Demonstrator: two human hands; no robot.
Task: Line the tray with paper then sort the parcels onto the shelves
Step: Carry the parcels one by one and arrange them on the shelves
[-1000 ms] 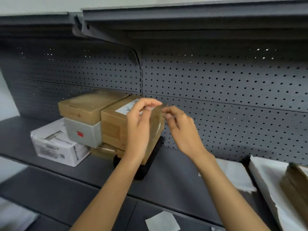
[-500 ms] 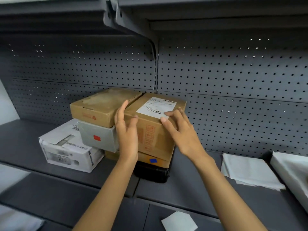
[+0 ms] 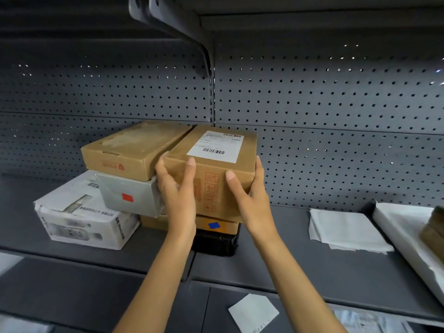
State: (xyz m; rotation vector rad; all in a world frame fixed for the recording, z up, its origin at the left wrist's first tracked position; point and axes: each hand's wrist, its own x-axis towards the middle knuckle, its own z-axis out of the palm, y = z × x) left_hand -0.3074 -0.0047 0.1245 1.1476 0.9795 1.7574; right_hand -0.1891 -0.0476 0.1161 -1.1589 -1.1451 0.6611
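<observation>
A brown cardboard parcel with a white shipping label (image 3: 211,162) tops a stack on the grey shelf (image 3: 300,265). My left hand (image 3: 177,198) grips its front left corner and my right hand (image 3: 252,200) grips its front right corner, thumbs on the front face. Under it lie a brown box with a blue sticker (image 3: 216,224) and a black box (image 3: 216,242). To the left sit another brown parcel (image 3: 129,150), a grey box with a red sticker (image 3: 127,197) and a white box (image 3: 79,217). A paper-lined tray (image 3: 403,227) holding a brown parcel (image 3: 434,227) shows at the right edge.
Folded white paper (image 3: 346,228) lies on the shelf right of the stack. A perforated grey back panel (image 3: 324,116) rises behind. A shelf bracket (image 3: 192,39) overhangs above. A white paper square (image 3: 253,312) lies on the lower shelf.
The labelled parcel went from tilted to lying flat on the stack. Both hands shifted from its top edge to its two front corners. The view moved closer and rightward.
</observation>
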